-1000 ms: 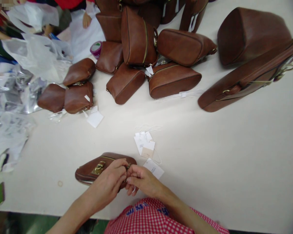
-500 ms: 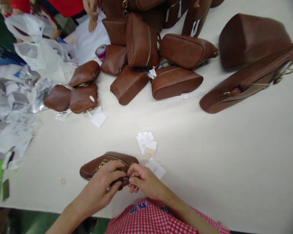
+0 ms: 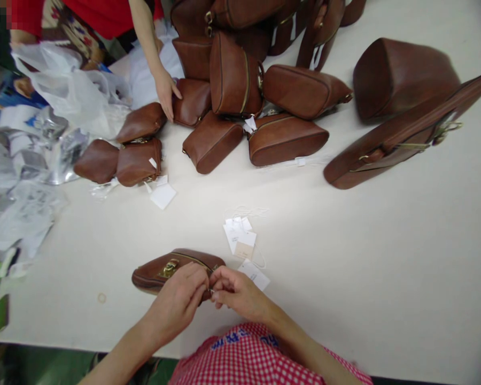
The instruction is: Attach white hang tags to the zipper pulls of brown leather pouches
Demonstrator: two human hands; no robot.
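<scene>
A small brown leather bag (image 3: 152,275) with a gold clasp and a zip lies on the table in front of me. My left hand (image 3: 183,291) is closed at the bag's right end, its fingers bent together. Close against it, my right hand (image 3: 234,291) pinches something small at that same end; the fingertips hide what it is. White paper tags (image 3: 237,235) with thin strings lie just beyond my right hand, and another white tag (image 3: 255,274) lies partly behind it.
Several brown bags (image 3: 236,75) are heaped along the far side. Larger bags (image 3: 404,80) stand at the right. Clear plastic bags (image 3: 76,101) crowd the left. Across the table, a co-worker's hand (image 3: 166,93) touches a small bag (image 3: 191,101).
My left fingers have drawn in closer together, and more of the gold clasp shows. The co-worker's arm has reached forward to the small bag, covering the purple tape roll.
</scene>
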